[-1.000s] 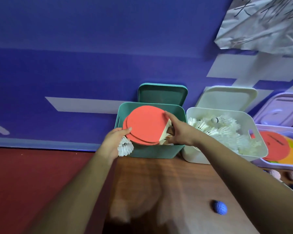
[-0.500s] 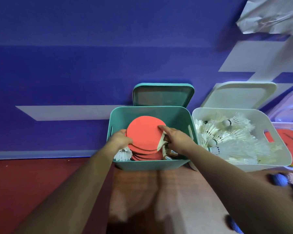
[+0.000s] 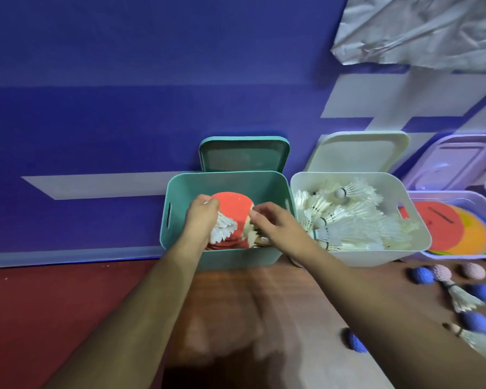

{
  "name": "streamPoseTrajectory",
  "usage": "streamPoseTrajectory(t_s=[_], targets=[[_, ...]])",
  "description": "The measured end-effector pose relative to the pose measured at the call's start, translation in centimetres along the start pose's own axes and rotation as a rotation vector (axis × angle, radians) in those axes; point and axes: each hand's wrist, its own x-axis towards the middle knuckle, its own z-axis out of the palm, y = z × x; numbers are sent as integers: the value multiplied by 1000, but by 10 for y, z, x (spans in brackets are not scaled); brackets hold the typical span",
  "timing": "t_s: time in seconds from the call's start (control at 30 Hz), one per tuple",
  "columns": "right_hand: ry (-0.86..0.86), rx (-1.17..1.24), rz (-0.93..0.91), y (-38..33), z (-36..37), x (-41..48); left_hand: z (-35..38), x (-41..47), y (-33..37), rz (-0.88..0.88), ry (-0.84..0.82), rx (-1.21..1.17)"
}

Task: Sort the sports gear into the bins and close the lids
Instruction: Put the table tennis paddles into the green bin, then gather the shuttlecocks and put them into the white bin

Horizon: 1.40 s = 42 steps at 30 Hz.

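- The teal bin (image 3: pixel 177 209) stands at the back edge of the wooden worktop (image 3: pixel 264 304). Its teal lid (image 3: pixel 244 154) is open and stands up behind it, by the blue wall (image 3: pixel 124 108).
- A stack of red paddles (image 3: pixel 235 206) lies inside the teal bin, with pale handles showing at the front right.
- The left hand (image 3: pixel 201 217) reaches into the teal bin. Its fingers are curled round a white shuttlecock (image 3: pixel 222 230), whose feathers fan out over the paddles.
- The right hand (image 3: pixel 275 227) is also over the teal bin. Its fingers are curled and pinch the right edge of the top paddle, though motion blur softens the exact grip.
- The white bin (image 3: pixel 371 256) sits just beside the teal bin on the right and touches it. It is filled with a pile of shuttlecocks (image 3: pixel 348 223), and its white lid (image 3: pixel 359 151) is tilted back.
- Further right, a lilac bin (image 3: pixel 446 193) holds flat coloured discs (image 3: pixel 438 228), red on top of orange and yellow. Its lilac lid (image 3: pixel 455 161) is open behind it.
- On the right of the worktop lie blue balls (image 3: pixel 421 275), a pink ball (image 3: pixel 474 270) and loose shuttlecocks (image 3: pixel 460 299). One more blue ball (image 3: pixel 354 341) lies nearer the front.
- A crumpled silver sheet (image 3: pixel 418 26) hangs at the upper right.
- A red floor (image 3: pixel 54 304) shows to the left of the worktop.
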Motion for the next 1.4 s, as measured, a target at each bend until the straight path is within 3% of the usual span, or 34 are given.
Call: streamPoseTrajectory(t_s=[0.17, 0.3, 0.5, 0.63, 0.77, 0.83, 0.97, 1.03, 1.13, 1.23, 1.4], targets=[[-85, 267, 106, 8, -46, -52, 80, -70, 8, 26, -37, -307], [-77, 428, 202, 44, -102, -88, 136, -127, -4, 55, -63, -343], [-38, 481, 221, 119, -206, -141, 219, -203, -50, 2, -211, -166], [15, 286, 206, 166, -267, -174, 264, -239, -72, -34, -260, -70], [11, 0, 212, 206, -319, -209, 311, -261, -90, 255, -572, 326], [9, -46, 212, 217, -336, -223, 339, -272, -92, 300, -713, 453], [40, 70, 292, 244, -358, -239, 386, -282, -94, 442, -737, 602], [139, 184, 349, 261, -369, -243, 399, -285, -97, 360, -719, 541], [231, -114, 336, 290, -378, -252, 403, -285, -106, 220, -625, 439], [95, -533, 378, 328, -367, -265, 404, -283, -117, 126, -615, 461], [-42, -893, 441, 372, -339, -280, 405, -283, -130, 32, -613, 472]])
